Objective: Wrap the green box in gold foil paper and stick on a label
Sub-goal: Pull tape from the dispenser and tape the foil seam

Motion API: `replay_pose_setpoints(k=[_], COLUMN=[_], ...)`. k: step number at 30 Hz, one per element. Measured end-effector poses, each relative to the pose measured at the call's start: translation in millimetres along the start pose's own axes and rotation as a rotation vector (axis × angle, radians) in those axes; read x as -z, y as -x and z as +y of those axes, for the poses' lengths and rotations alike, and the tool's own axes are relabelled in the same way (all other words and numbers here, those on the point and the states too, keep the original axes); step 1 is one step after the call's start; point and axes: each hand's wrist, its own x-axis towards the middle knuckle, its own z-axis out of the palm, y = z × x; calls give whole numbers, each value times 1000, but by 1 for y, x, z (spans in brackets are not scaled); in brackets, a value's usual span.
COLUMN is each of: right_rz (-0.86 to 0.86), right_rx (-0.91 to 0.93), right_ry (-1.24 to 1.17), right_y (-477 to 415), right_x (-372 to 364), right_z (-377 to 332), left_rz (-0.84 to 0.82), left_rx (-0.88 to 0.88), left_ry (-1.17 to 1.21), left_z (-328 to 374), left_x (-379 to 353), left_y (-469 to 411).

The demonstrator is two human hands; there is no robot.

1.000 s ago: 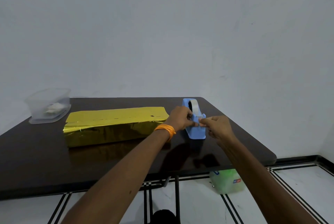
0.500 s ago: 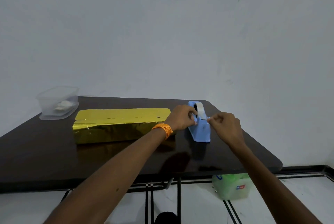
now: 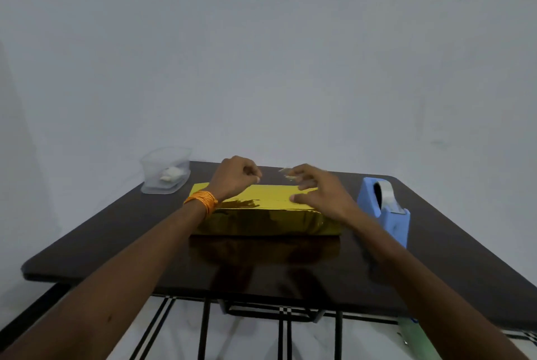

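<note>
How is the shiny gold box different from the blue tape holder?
The gold box is shiny foil; the tape holder is blue plastic. The gold box lies long and low; the tape holder stands narrow and taller. The left hand and the right hand, pinching a tape strip, are over the gold box, not the tape holder. Both sit on the dark table.

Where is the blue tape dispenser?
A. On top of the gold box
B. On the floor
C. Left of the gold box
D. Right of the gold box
D: the dispenser stands on the table, to the right of the gold box and apart from it.
</note>
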Motion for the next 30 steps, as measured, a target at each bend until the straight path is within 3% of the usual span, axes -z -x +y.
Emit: replay_pose_setpoints(k=[3, 8, 15, 27, 30], right_rz=[-168, -190, -100, -95, -66], right_rx=[51, 54, 108, 100, 110], right_ry=[141, 332, 343, 350, 195], right_y=[-12, -18, -10, -9, -9], right_x=[-22, -44, -50, -54, -50], right_z=[-1, 3, 8, 14, 13], left_rz=[-66, -103, -43, -134, -158], left_rx=[9, -16, 25, 83, 98], left_ry=[-46, -41, 28, 97, 111], left_z=[-15, -22, -21, -27, -28], left_x=[0, -1, -4, -1, 1], left_y=[9, 18, 15, 17, 17])
